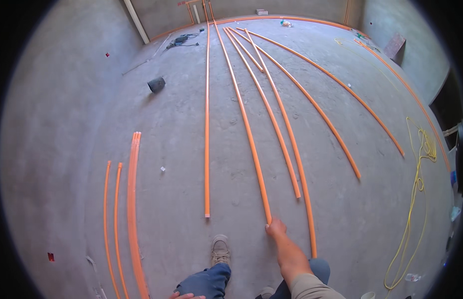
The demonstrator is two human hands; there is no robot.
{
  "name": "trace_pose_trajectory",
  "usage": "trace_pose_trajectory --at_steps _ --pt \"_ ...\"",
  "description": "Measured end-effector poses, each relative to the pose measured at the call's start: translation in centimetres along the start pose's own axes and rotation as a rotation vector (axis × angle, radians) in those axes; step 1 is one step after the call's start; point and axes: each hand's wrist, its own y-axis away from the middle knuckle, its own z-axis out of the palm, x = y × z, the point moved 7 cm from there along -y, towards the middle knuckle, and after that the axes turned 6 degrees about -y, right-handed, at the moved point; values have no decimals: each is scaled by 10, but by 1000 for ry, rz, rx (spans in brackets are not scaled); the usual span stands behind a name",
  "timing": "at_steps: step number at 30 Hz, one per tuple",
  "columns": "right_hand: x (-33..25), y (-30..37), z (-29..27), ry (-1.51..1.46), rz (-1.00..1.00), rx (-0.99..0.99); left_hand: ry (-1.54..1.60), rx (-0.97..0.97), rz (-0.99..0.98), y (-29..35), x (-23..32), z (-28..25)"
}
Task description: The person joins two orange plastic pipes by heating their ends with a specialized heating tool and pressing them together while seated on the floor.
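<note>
Pipe (247,124) trouble looks possible from here: raised by one end, this long orange length might bow and swing into neighbouring pipes (207,129), as it stretches far across the floor (179,124) between them. The right hand's (276,227) fingers curl around its near end; the left hand (185,296), mostly hidden by the knee (206,281), I can't judge.

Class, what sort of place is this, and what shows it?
Probably a room under construction: orange pipes lie across the bare grey floor, and the walls look unfinished.
</note>
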Motion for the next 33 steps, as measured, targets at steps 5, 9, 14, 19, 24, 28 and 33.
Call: trace_pose_trajectory --at_steps 5,9,14,19,24,28,33 --pt "-37 2 -15 104 -78 265 -6 4 -20 -7 -19 3" --pt "-130 -9 25 34 -280 98 -36 75 -61 -3 -33 6" --pt "-239 -12 82 -36 -239 -117 -83 51 -129 13 -61 5" --pt "-283 -21 110 -44 -178 -187 -19 67 -208 19 -72 -4" --pt "-287 -35 127 -48 -221 -125 -30 83 -196 10 -73 -8" --pt "-248 -39 114 -461 -120 49 -43 99 -174 3 -70 -8" --pt "-183 -47 49 -698 -195 229 -44 115 -153 -2 -64 -10"
